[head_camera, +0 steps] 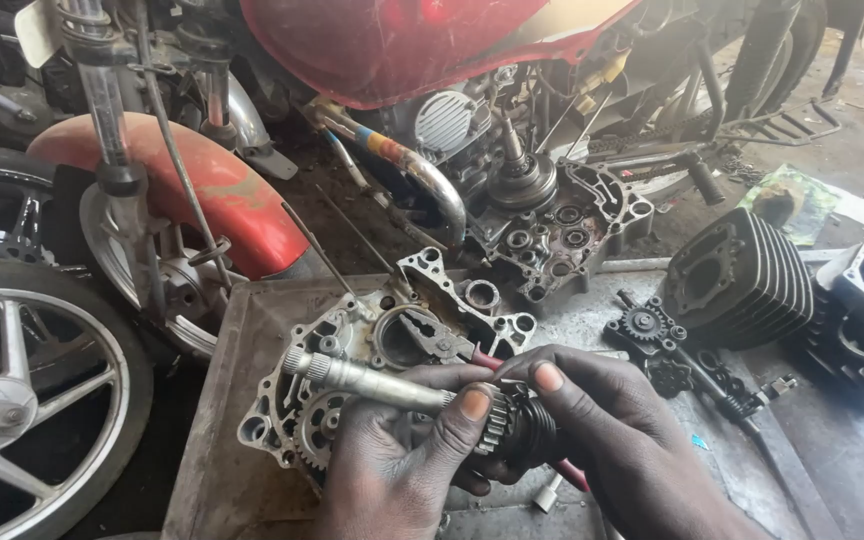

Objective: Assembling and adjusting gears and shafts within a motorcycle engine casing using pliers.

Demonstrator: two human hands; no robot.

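Head view: greasy splined gear shaft.

gear shaft: grey metal, splined tip at upper left, toothed gears at its lower-right end | pose: tilted, raised just above the engine case half | held at the gear end by both hands: left hand, right hand | oily, worn

The single head-worn camera is looking steeply down from close above at the grey metal desk, facing forward toward the red motorcycle at twelve o'clock.
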